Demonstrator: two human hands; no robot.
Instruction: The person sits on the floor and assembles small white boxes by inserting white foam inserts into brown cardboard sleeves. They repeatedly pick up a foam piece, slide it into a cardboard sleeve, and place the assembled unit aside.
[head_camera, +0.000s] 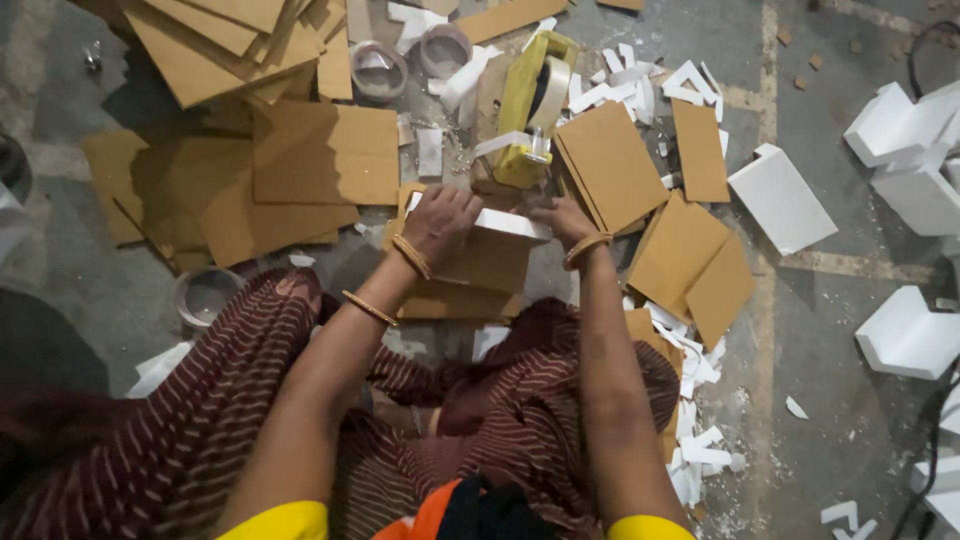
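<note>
on the grey concrete floor (120, 280) between the person's knees, a white foam block with a brown cardboard panel against it (492, 243) is being held together, which looks like the step of assembling a foam-and-card piece for taping. the left hand (440, 222) is curled over the block's near top corner and grips it, while the right hand (562, 218) rests on its far end, fingers closed on the edge. a yellow handheld tape dispenser (528, 110) lies just beyond, so the next move would call for keeping the block steady with one hand.
</note>
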